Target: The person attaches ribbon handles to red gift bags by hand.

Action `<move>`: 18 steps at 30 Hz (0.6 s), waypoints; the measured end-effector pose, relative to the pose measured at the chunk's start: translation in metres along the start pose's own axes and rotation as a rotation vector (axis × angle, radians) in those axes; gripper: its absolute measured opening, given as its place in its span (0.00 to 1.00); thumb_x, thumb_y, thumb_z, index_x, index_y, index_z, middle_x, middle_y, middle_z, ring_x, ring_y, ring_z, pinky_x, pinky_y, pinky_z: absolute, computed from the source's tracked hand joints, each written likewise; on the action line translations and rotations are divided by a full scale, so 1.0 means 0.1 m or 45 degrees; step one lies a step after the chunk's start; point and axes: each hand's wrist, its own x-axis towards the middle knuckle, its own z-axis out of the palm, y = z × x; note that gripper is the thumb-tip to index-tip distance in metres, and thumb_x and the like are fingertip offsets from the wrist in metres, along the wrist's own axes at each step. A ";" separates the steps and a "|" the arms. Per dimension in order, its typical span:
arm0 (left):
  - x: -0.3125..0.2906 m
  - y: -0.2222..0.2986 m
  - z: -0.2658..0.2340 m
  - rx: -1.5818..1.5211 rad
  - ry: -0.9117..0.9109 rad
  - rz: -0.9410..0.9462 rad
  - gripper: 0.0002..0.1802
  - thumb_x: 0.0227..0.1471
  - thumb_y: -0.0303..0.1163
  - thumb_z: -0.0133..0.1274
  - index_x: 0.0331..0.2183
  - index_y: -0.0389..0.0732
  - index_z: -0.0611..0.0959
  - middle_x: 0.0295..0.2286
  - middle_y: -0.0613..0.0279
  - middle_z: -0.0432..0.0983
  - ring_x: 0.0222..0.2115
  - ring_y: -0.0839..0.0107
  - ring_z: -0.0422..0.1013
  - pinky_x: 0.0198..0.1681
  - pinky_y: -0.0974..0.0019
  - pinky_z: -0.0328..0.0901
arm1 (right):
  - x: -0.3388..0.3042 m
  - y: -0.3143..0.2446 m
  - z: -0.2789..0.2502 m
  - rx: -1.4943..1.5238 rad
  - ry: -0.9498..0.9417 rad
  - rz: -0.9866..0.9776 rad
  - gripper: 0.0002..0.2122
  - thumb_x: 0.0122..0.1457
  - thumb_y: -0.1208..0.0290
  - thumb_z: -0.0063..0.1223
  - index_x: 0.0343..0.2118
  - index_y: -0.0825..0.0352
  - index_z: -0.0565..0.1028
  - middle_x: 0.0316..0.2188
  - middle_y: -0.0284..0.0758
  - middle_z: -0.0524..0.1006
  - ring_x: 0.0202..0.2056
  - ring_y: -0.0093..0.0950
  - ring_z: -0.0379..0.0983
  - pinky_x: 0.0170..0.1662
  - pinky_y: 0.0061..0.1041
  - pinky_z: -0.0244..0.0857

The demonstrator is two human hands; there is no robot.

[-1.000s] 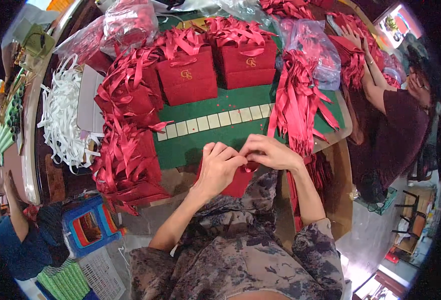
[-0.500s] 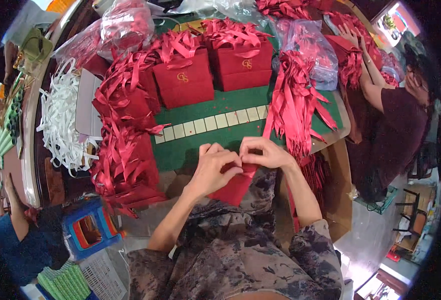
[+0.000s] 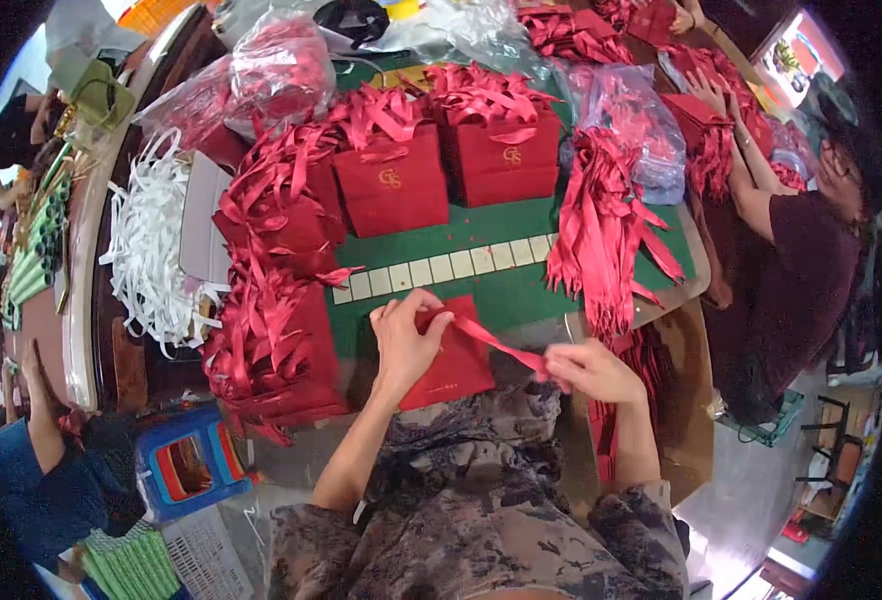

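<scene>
My left hand (image 3: 409, 338) pinches the top edge of a small red paper bag (image 3: 464, 362), which rests tilted at the near edge of the green table. From the bag's top a red ribbon (image 3: 501, 347) stretches across to the right. Its far end is held between the closed fingers of my right hand (image 3: 593, 370). Beyond them stand two rows of finished-looking red bags (image 3: 391, 190) with ribbon tops. A bundle of loose red ribbons (image 3: 606, 230) hangs over the table's right side.
A strip of pale cards (image 3: 441, 268) lies across the green table top (image 3: 521, 295). White ribbons (image 3: 156, 240) heap at the left beside a box. Red ribboned bags (image 3: 271, 350) pile along the left edge. A co-worker (image 3: 791, 250) sits at the right, hands on red pieces.
My hands have moved apart: the right has gone right and down, pulling the ribbon taut. The red bag now lies flatter at the table edge, its front showing.
</scene>
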 end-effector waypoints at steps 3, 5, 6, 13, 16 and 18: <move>0.06 0.00 0.04 0.072 0.050 0.016 0.11 0.48 0.35 0.65 0.33 0.44 0.80 0.29 0.66 0.80 0.36 0.61 0.74 0.45 0.57 0.59 | -0.24 -0.13 0.10 -0.184 0.179 -0.242 0.09 0.63 0.69 0.53 0.31 0.70 0.76 0.21 0.33 0.72 0.24 0.20 0.69 0.29 0.26 0.63; 0.11 0.12 0.11 0.112 0.101 0.089 0.10 0.49 0.32 0.62 0.36 0.45 0.81 0.33 0.62 0.79 0.39 0.59 0.72 0.46 0.56 0.58 | -0.30 -0.14 0.15 -0.159 0.248 -0.197 0.05 0.59 0.73 0.57 0.30 0.70 0.76 0.21 0.34 0.72 0.24 0.23 0.70 0.29 0.25 0.63; 0.07 0.22 0.12 0.143 0.215 0.210 0.11 0.49 0.31 0.61 0.37 0.45 0.81 0.36 0.60 0.78 0.40 0.58 0.71 0.46 0.55 0.59 | -0.28 -0.19 0.20 -0.305 0.413 -0.249 0.05 0.59 0.74 0.58 0.31 0.70 0.77 0.22 0.35 0.73 0.24 0.25 0.71 0.29 0.26 0.63; -0.25 0.95 0.04 -0.075 -0.124 0.780 0.28 0.49 0.34 0.61 0.53 0.44 0.78 0.49 0.61 0.75 0.50 0.59 0.68 0.55 0.53 0.58 | -0.08 -0.17 0.36 -0.838 0.842 -0.511 0.08 0.51 0.77 0.60 0.35 0.64 0.75 0.29 0.36 0.72 0.33 0.39 0.73 0.35 0.36 0.67; -0.30 1.00 0.17 -0.053 -0.291 0.692 0.29 0.52 0.37 0.59 0.55 0.42 0.75 0.41 0.57 0.75 0.45 0.58 0.69 0.51 0.54 0.59 | -0.11 -0.13 0.42 -0.810 0.944 -0.537 0.09 0.48 0.79 0.60 0.33 0.66 0.74 0.28 0.37 0.72 0.32 0.41 0.72 0.35 0.36 0.67; -0.29 0.94 0.28 -0.060 -0.218 0.725 0.26 0.52 0.37 0.59 0.53 0.41 0.78 0.32 0.58 0.74 0.35 0.59 0.69 0.44 0.56 0.60 | -0.10 -0.06 0.48 -0.703 1.000 -0.540 0.10 0.49 0.80 0.61 0.35 0.66 0.76 0.31 0.38 0.74 0.35 0.40 0.73 0.37 0.35 0.68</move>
